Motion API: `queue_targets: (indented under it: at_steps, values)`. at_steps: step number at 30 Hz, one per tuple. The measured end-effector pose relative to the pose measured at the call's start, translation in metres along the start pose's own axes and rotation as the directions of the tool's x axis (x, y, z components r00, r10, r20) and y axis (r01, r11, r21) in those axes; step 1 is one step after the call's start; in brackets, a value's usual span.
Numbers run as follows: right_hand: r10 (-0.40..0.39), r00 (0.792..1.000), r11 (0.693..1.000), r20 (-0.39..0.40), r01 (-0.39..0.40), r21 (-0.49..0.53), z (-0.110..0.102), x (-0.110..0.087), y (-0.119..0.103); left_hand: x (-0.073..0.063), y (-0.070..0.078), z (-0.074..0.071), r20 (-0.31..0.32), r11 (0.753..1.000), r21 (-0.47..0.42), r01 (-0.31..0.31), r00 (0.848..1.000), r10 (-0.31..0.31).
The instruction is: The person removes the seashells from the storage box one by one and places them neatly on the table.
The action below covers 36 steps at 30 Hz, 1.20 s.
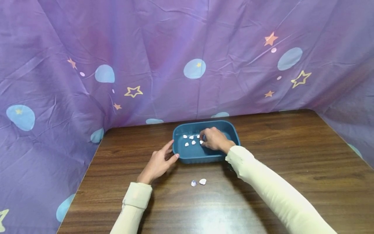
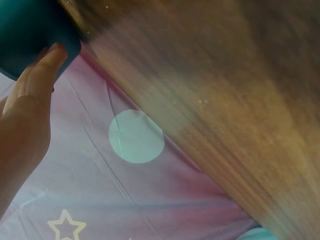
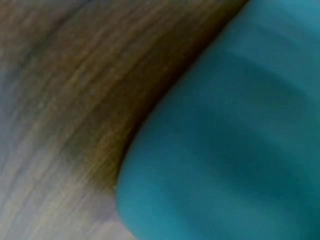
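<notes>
A blue rectangular tray (image 1: 210, 158) stands at the back of the table, with several small white shell-like pieces (image 1: 186, 144) set out in two rows on its floor. My right hand (image 1: 214, 139) reaches inside, thumb and fingers pinching one white piece (image 1: 201, 142) at the right end of the nearer row. Against the tray's left end my left hand (image 1: 157, 162) rests with fairly straight fingers, the thumb at the front corner; its fingers (image 2: 42, 75) also show beside the tray wall in the left wrist view. The right wrist view shows only the tray's outer wall (image 3: 215, 165) and wood.
Two more small pieces lie on the wooden table (image 1: 280, 143) in front of the tray: a bluish-white one (image 1: 193, 183) and a white one (image 1: 203, 181). A purple curtain (image 1: 163, 65) with stars and blobs hangs right behind the table's back edge and along its sides.
</notes>
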State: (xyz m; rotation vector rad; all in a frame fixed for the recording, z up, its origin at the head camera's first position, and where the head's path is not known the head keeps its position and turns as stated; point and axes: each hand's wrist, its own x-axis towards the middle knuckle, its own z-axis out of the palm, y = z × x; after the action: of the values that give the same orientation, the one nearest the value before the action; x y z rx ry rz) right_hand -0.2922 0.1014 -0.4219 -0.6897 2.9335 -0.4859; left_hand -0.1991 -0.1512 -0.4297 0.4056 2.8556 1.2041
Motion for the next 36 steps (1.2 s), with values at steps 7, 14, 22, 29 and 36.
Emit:
queue_targets:
  at_steps: [7, 14, 22, 29, 36]
  values:
    - [-0.04, 0.999, 0.999, -0.008, 0.04, 0.001, -0.004, -0.002, -0.004, 0.0, -0.001, 0.0, -0.009, 1.0, 0.006, -0.001, 1.0, 0.001]
    - [-0.066, 0.998, 0.998, -0.012, 0.066, 0.004, -0.007, -0.006, -0.008, 0.001, -0.001, 0.0, -0.009, 1.0, 0.013, 0.003, 1.0, -0.003]
    - [-0.109, 0.993, 0.994, -0.046, 0.11, 0.016, -0.01, -0.011, -0.014, 0.0, -0.001, 0.0, -0.008, 1.0, 0.009, 0.002, 1.0, -0.001]
    - [-0.14, 0.988, 0.99, -0.066, 0.142, 0.016, -0.013, -0.02, -0.019, 0.001, -0.001, 0.001, 0.0, 1.0, -0.002, -0.008, 1.0, 0.008]
    - [-0.173, 0.982, 0.985, -0.073, 0.174, 0.015, -0.017, -0.027, -0.027, 0.0, -0.001, 0.001, 0.0, 1.0, 0.0, -0.003, 1.0, 0.003]
